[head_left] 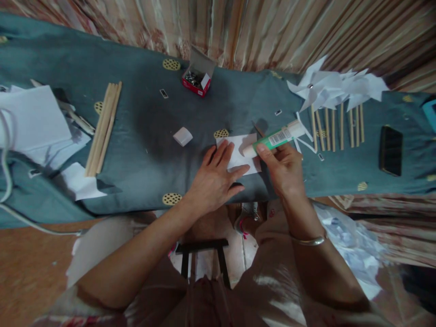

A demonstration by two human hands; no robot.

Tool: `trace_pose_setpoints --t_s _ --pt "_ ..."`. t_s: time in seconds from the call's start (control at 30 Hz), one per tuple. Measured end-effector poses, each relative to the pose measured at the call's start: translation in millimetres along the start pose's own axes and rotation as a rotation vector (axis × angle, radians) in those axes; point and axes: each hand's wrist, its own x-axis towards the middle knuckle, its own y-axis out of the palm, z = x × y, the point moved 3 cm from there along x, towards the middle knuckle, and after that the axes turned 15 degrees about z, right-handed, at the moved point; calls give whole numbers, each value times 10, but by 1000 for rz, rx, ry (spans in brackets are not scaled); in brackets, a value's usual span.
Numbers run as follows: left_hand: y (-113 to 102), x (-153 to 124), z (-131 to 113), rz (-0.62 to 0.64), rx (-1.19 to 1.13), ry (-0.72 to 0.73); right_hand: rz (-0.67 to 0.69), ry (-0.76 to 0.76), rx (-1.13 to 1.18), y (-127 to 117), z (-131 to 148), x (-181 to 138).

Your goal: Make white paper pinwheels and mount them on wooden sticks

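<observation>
The left hand (216, 177) lies spread on one paper (237, 150); the right hand (284, 165) grips one glue stick (275, 138) over it. Left of the paper sits one cap (white) (183, 136); beyond the paper, one box (195, 88).

Glue stick (277, 138): was smooth plastic
Sheet (238, 159): was matt, smooth paper
Surface (143, 181): was covered in matt cloth
Sticks (104, 129): were bare, matt wood
Pinwheels (323, 91): had vanes of matt paper
Box (190, 87): was card
Box contents (193, 79): were shiny metal
Bracelet (310, 242): was smooth, shiny metal
Curtain (211, 27): was cloth
</observation>
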Motion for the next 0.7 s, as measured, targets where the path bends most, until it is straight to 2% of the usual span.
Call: trace_pose_setpoints --t_s 0.2,0.47,0.7 --pt "21 2 6 -8 1 -1 65 -34 -90 84 33 10" --pt "22 -4 1 -10 6 -4 100 -47 -424 98 61 -20" --pt "1 8 -11 13 -13 -16 146 -139 -755 157 196 -11"
